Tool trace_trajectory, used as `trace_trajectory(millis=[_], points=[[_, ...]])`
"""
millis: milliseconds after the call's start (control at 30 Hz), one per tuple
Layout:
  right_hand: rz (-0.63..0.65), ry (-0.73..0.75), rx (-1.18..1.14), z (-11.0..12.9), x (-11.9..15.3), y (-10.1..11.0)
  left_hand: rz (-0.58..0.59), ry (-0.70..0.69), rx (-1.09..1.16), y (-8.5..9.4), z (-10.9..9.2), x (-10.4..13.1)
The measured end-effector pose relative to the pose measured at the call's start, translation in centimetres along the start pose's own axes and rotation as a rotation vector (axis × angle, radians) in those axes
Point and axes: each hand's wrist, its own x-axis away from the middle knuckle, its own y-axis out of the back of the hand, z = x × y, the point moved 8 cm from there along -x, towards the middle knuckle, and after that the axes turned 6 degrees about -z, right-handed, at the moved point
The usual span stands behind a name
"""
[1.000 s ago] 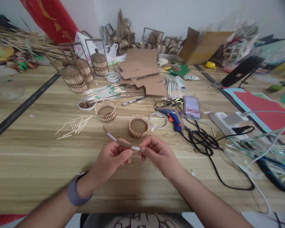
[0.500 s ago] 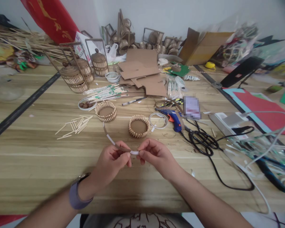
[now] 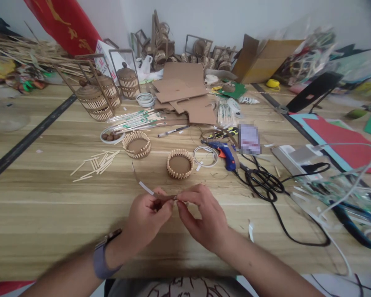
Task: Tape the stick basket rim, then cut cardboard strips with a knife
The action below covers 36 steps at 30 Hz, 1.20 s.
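A thin brown strip with white patches [image 3: 146, 188] runs up and left from my hands, its far end free over the table. My left hand [image 3: 150, 216] pinches it between thumb and fingers. My right hand [image 3: 202, 214] has its fingertips closed on the strip's near end, touching the left fingertips. Just beyond stands a round ring of short wooden sticks on a brown base [image 3: 180, 164]. A second stick-walled round [image 3: 136, 145] sits to its left, near loose sticks [image 3: 100, 163].
A blue glue gun [image 3: 227, 154] lies right of a white ring [image 3: 205, 156], its black cable coiled beside a power strip [image 3: 297, 163]. Cardboard sheets [image 3: 182, 82] and lidded baskets [image 3: 94, 101] stand farther back. Pliers [image 3: 352, 227] lie at right.
My right hand has turned and its fingers have come up against my left fingertips, covering the white part between them. A white scrap now shows more fully on the table at right of my right forearm.
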Motion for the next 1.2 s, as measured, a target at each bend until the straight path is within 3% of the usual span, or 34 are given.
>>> trace_trajectory(millis=[333,533,1000,1200], points=[[0.056,-0.167,0.013,-1.6,0.5,-0.6,0.003,-0.255,-0.279,-0.3,-0.9,0.4],[0.084,-0.243,-0.041,-2.3,0.7,-0.8,0.0,-0.263,-0.355,-0.3,-0.8,0.3],[0.187,-0.262,-0.062,-2.8,1.0,-1.5,-0.003,-0.31,-0.393,-0.4,-1.4,0.4],[0.184,-0.405,-0.151,-3.7,1.2,-1.6,0.011,-0.305,-0.4,-0.4,-1.2,0.1]])
